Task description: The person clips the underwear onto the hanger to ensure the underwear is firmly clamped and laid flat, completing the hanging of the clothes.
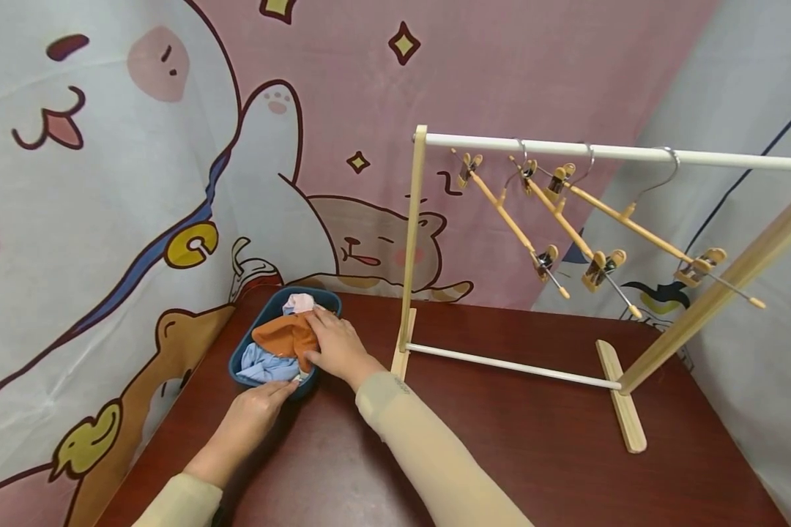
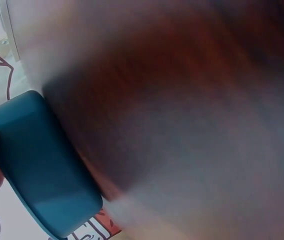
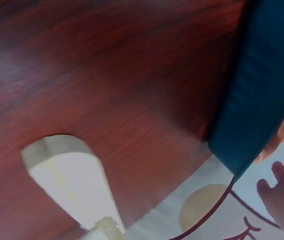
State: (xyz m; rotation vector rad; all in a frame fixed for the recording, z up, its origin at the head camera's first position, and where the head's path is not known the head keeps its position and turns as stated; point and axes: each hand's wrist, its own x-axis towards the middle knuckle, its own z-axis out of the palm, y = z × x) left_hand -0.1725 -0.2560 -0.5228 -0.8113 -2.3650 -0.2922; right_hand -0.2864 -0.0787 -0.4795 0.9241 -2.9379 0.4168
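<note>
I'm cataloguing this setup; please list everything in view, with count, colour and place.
Basket: 1, dark teal, on the table
Cloths: at least 3; orange, light blue, pale pink; in the basket
Rack: 1, pale wood and white, on the table
Hangers: 3, yellowish, on the rack
Clips: 6, yellowish, two per hanger
Table: 1, reddish brown, under basket and rack
Backdrop: count unclear, mainly pink and white, behind table
Sleeves: 2, cream, entering from below
Left hand: 1, bare, holding the basket
Right hand: 1, bare, on the orange cloth
</note>
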